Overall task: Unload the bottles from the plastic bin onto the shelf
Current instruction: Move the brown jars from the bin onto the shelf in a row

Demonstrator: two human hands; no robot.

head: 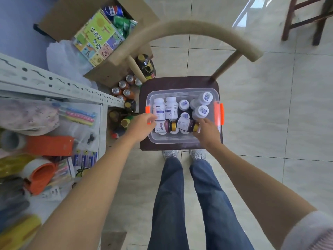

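A clear plastic bin (182, 92) with orange clips stands on a dark chair seat (180, 81). Several white bottles (171, 107) and two dark bottles with gold caps (186, 125) lie or stand inside it. My left hand (142, 126) reaches over the bin's left rim, fingers curled at a white bottle (159, 127) near the front left corner. My right hand (207, 131) is over the front right part of the bin, fingers touching the gold cap of a dark bottle. The shelf (54, 83), white metal, is at the left.
The shelf surface holds tape rolls (39, 175), pens and packets. A cardboard box (100, 38) with cans and a booklet sits on the floor behind, with cans and dark bottles (124, 87) beside the chair. My legs stand before the chair. A wooden stool (306, 18) is at top right.
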